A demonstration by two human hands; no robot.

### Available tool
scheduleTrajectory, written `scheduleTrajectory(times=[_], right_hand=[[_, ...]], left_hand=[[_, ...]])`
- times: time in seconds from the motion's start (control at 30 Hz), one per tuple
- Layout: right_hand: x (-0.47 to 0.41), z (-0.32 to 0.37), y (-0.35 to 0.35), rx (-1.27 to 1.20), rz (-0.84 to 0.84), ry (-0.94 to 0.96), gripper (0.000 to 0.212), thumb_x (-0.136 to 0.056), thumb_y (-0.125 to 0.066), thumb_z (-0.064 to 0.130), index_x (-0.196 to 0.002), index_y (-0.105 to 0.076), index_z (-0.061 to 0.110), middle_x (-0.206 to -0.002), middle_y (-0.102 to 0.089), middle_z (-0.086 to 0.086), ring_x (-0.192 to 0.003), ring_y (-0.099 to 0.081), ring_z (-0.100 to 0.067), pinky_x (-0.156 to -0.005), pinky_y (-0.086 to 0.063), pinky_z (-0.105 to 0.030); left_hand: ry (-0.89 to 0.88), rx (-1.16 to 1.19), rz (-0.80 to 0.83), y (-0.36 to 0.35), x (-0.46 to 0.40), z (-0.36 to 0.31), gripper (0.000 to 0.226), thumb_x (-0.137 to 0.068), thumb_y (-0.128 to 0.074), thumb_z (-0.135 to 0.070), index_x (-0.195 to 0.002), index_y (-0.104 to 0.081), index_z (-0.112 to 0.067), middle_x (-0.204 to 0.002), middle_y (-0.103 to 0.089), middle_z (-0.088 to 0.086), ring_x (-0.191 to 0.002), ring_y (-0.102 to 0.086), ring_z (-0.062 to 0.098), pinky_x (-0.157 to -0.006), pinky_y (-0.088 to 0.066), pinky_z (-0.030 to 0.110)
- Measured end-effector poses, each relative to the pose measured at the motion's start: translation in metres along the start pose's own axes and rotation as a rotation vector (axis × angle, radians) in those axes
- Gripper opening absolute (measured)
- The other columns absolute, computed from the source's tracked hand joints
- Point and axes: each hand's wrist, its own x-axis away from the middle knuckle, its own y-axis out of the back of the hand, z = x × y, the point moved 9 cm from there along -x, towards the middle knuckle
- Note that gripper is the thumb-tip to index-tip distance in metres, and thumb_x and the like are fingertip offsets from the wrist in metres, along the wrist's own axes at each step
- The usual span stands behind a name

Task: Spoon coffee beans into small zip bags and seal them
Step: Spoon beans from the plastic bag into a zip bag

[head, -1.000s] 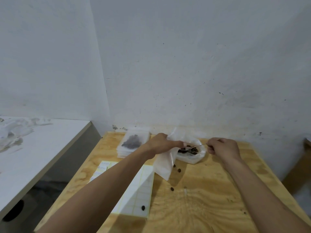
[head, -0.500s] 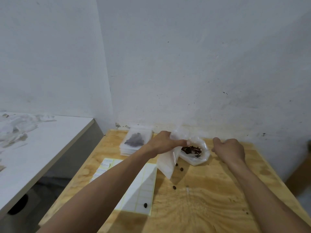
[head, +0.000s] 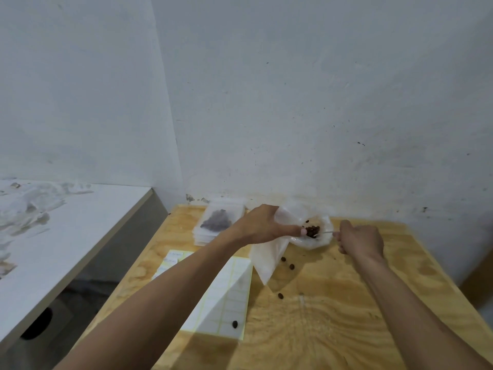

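Head view: left hand (head: 262, 225) pinches open a small zip bag (head: 269, 256), fingers closed on its mouth; right hand (head: 360, 240) grips a spoon (head: 324, 232) loaded with coffee beans (head: 312, 231) over the supply bag (head: 318, 240). Advice: keep the mouth wide and tip the spoon low inside it, since stray beans (head: 287, 263) already dot the plywood surface (head: 333, 303).

Plywood worktop (head: 333, 316), pale, set against a white wall. Stack of clear bags (head: 217, 222) at the far left corner, holding something dark grey. Sheet of white labels (head: 226, 292) nearer, left of centre, one bean on it. Loose coffee beans (head: 288, 263) scattered mid-surface. Open bag of beans (head: 312, 233) resting near the wall.
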Motion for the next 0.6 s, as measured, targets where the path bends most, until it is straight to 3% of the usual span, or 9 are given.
scheduleTrajectory(times=[0.07,0.17,0.3,0.37,0.47,0.53,0.6], right_hand=[[0.003,-0.003,-0.005,-0.064,0.035,0.013,0.037,-0.097,-0.052,0.021,-0.073,-0.076,0.004,-0.074,-0.074,-0.004,-0.055,-0.063,-0.023,-0.054,-0.048,-0.028],[0.001,-0.012,-0.007,-0.161,0.057,-0.024,0.035,-0.093,-0.054,0.019,-0.067,-0.074,0.006,-0.071,-0.075,-0.004,-0.054,-0.060,-0.022,-0.061,-0.052,-0.036],[0.000,-0.006,0.000,-0.254,0.041,-0.030,0.032,-0.090,-0.054,0.015,-0.069,-0.075,0.004,-0.066,-0.070,-0.007,-0.051,-0.054,-0.020,-0.060,-0.050,-0.037],[-0.002,0.001,0.004,-0.281,0.039,-0.025,0.031,-0.090,-0.053,0.014,-0.073,-0.076,0.002,-0.066,-0.069,-0.007,-0.052,-0.054,-0.019,-0.056,-0.049,-0.033],[-0.002,0.015,0.012,-0.287,0.046,-0.003,0.030,-0.091,-0.054,0.013,-0.076,-0.075,0.000,-0.065,-0.068,-0.006,-0.054,-0.055,-0.019,-0.055,-0.048,-0.030],[-0.002,0.026,0.017,-0.277,0.059,0.019,0.030,-0.093,-0.054,0.014,-0.077,-0.075,0.000,-0.067,-0.069,-0.006,-0.056,-0.056,-0.019,-0.056,-0.049,-0.030],[-0.003,0.037,0.023,-0.271,0.070,0.046,0.031,-0.093,-0.054,0.016,-0.077,-0.075,0.001,-0.067,-0.069,-0.006,-0.056,-0.056,-0.020,-0.058,-0.050,-0.031]], left_hand=[[0.044,0.050,-0.007,0.001,-0.001,0.009,0.052,-0.077,-0.082,-0.059,-0.105,-0.071,-0.016,-0.103,-0.073,-0.003,-0.098,-0.066,0.014,-0.091,-0.051,0.033],[0.074,0.140,-0.014,0.002,-0.007,0.018,0.056,-0.074,-0.084,-0.060,-0.090,-0.068,-0.008,-0.082,-0.063,-0.004,-0.079,-0.059,0.015,-0.075,-0.042,0.032],[0.154,0.147,-0.008,0.002,-0.011,0.027,0.055,-0.072,-0.083,-0.062,-0.071,-0.049,-0.018,-0.068,-0.046,-0.003,-0.067,-0.047,0.016,-0.066,-0.031,0.031],[0.176,0.123,0.004,0.002,-0.012,0.029,0.058,-0.067,-0.083,-0.066,-0.067,-0.050,-0.018,-0.066,-0.050,-0.003,-0.066,-0.051,0.017,-0.067,-0.037,0.032],[0.176,0.082,-0.004,0.003,-0.013,0.033,0.063,-0.060,-0.084,-0.071,-0.096,-0.072,-0.021,-0.096,-0.073,-0.005,-0.093,-0.069,0.015,-0.088,-0.056,0.034],[0.128,0.036,-0.063,0.010,-0.011,0.029,0.060,-0.065,-0.085,-0.067,-0.097,-0.068,-0.019,-0.098,-0.069,-0.005,-0.090,-0.066,0.013,-0.074,-0.052,0.026],[0.072,-0.026,-0.123,0.018,-0.009,0.022,0.052,-0.071,-0.086,-0.059,-0.078,-0.056,-0.018,-0.093,-0.059,-0.003,-0.073,-0.057,0.010,-0.059,-0.038,0.021]])
